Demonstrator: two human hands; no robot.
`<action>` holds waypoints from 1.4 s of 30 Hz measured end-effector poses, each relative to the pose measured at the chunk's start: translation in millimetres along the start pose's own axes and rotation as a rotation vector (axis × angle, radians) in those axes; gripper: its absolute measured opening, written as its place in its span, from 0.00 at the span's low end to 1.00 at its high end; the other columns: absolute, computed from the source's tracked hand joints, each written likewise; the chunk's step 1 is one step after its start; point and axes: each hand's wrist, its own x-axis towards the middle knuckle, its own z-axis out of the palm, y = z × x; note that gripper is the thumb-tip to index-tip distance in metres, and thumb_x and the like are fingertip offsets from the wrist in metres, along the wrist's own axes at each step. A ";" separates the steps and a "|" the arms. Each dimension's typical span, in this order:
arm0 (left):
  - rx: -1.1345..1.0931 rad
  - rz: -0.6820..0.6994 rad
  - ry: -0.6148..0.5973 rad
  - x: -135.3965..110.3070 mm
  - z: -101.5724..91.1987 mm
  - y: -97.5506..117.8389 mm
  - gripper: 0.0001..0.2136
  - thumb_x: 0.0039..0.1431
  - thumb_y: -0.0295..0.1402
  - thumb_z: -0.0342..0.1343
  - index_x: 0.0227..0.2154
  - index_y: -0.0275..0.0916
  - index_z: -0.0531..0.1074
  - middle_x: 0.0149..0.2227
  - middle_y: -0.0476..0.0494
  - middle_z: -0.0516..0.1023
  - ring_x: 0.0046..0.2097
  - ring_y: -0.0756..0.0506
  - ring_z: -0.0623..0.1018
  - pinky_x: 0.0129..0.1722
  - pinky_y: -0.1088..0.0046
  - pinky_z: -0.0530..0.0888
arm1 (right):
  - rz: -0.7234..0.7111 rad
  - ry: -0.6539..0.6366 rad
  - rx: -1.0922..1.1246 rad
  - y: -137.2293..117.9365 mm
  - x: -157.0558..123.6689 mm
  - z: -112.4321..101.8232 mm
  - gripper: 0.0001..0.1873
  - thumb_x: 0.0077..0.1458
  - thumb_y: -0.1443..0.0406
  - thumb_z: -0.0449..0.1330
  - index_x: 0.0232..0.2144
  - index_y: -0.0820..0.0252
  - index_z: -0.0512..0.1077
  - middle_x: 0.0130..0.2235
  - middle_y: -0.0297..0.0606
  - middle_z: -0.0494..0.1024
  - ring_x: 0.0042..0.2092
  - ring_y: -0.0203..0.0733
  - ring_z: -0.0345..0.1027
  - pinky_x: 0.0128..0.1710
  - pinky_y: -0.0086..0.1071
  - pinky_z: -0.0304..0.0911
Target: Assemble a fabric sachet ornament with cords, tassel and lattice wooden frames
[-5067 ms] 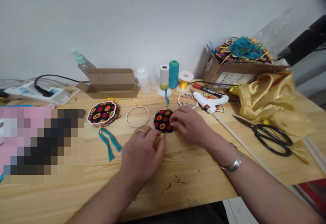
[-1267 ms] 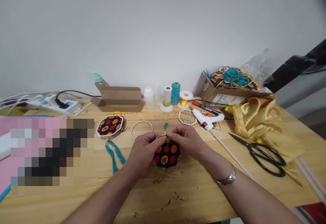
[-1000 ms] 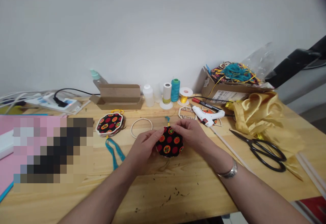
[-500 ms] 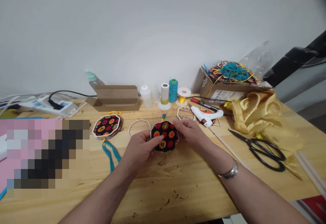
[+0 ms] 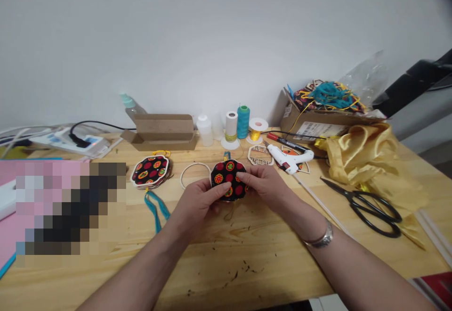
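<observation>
Both hands grip a flat, scalloped ornament [image 5: 229, 177] covered in black cloth with red, orange and green flower prints. My left hand [image 5: 203, 199] pinches its left edge, thumb on the cloth face. At the right edge my right hand [image 5: 266, 184] does likewise, its thumb resting on the face; the other fingers are mostly hidden behind. Teal cord shows at the ornament's top and a thin loop below it. Just left lies a thin wooden ring [image 5: 187, 169]. Farther left is a stack of similar ornaments [image 5: 150, 170] with teal ribbon [image 5: 155, 208].
A white glue gun [image 5: 289, 158], a marker [image 5: 286, 141] and a wooden lattice frame [image 5: 260, 155] lie right of the hands. Black scissors [image 5: 367, 205] sit beside gold cloth [image 5: 360, 160]. Thread spools [image 5: 243, 122], bottles [image 5: 205, 131] and cardboard boxes [image 5: 164, 137] line the wall.
My right hand has shifted its hold, its thumb now lying farther onto the printed face. The ornament has risen slightly in view, and the whole view has shifted a little.
</observation>
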 end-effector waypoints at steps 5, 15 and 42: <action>0.041 -0.021 -0.016 -0.7 0.4 -3.3 0.12 0.41 0.36 0.64 0.27 0.33 0.76 0.20 0.48 0.76 0.17 0.56 0.65 0.16 0.80 0.53 | 0.000 0.014 -0.010 0.0 -0.1 0.3 0.15 0.43 0.56 0.62 0.23 0.64 0.72 0.21 0.31 0.69 0.22 0.29 0.56 0.21 0.25 0.51; -0.114 0.057 0.118 -1.6 -0.6 4.3 0.07 0.41 0.31 0.64 0.24 0.34 0.73 0.18 0.52 0.73 0.19 0.57 0.65 0.16 0.83 0.54 | -0.008 -0.071 -0.045 -3.0 -4.9 2.7 0.25 0.50 0.48 0.54 0.20 0.64 0.72 0.21 0.35 0.72 0.22 0.31 0.59 0.20 0.26 0.49; -0.186 0.068 0.159 -2.4 2.2 5.6 0.10 0.41 0.31 0.65 0.25 0.33 0.72 0.19 0.53 0.70 0.17 0.59 0.62 0.14 0.85 0.52 | 0.012 -0.068 -0.238 -6.8 -13.8 17.9 0.10 0.46 0.62 0.57 0.18 0.62 0.65 0.17 0.26 0.58 0.20 0.27 0.46 0.18 0.25 0.42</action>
